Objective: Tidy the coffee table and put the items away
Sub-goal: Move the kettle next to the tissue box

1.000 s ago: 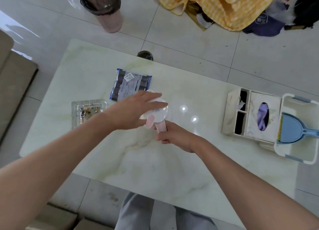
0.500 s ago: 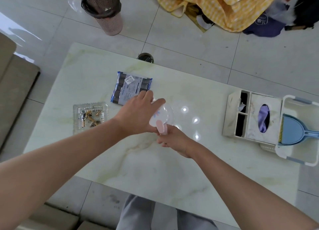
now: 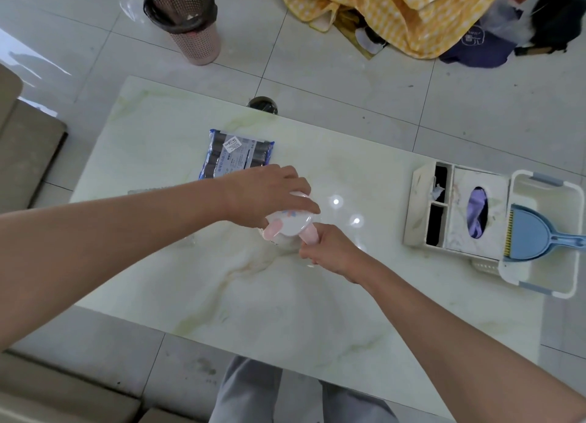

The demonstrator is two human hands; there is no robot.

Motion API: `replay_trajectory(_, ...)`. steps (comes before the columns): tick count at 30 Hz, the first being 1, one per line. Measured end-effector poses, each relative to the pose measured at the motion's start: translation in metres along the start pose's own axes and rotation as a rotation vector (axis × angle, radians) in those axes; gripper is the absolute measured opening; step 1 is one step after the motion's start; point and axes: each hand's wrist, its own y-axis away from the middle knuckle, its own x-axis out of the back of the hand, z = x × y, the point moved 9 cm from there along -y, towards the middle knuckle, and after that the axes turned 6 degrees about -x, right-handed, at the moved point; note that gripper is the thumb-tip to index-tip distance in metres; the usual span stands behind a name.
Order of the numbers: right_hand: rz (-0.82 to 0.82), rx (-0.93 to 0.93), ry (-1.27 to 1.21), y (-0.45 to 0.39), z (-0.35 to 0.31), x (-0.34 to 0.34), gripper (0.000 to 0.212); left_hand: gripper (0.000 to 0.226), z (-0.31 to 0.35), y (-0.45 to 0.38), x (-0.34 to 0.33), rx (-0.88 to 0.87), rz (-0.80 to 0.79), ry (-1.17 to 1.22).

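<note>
Over the middle of the pale marble coffee table (image 3: 285, 302) I hold a small white item with a round head and a pink handle (image 3: 293, 225). My left hand (image 3: 269, 194) grips the round head from above. My right hand (image 3: 333, 251) is closed around the pink handle just to its right. A blue packet of dark rolls (image 3: 236, 156) lies flat on the table behind my left hand. My left forearm covers most of a clear glass dish (image 3: 146, 190) at the table's left.
At the table's right end a cream tissue box organiser (image 3: 456, 210) stands beside a white basket (image 3: 558, 197) holding a blue dustpan (image 3: 536, 235). On the floor beyond are a pink mesh bin (image 3: 190, 23) and a yellow cloth heap (image 3: 396, 10). A sofa (image 3: 25, 143) is at the left.
My left hand has shifted over the top of the round head and pressed it lower and tilted. My forearm now hides the glass dish. The right hand stays on the handle.
</note>
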Motion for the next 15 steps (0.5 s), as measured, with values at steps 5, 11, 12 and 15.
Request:
replay_trajectory(5, 0.058, 0.025, -0.071, -0.001, 0.005, 0.013, 0.006, 0.091, 0.000, -0.009, 0.007, -0.042, 0.027, -0.007)
replay_trajectory(11, 0.173, -0.017, -0.184, 0.011, 0.023, 0.049, 0.035, 0.091, -0.048, -0.013, 0.004, 0.560, 0.239, 0.599)
replay_trajectory(12, 0.204, -0.016, -0.202, 0.014, 0.026, 0.059, 0.041, 0.078, -0.052, -0.018, 0.000, 0.647, 0.290, 0.810)
replay_trajectory(15, 0.294, -0.012, -0.271, 0.022, 0.037, 0.090, 0.043, 0.045, -0.040, -0.057, -0.001, 0.719, 0.405, 1.346)
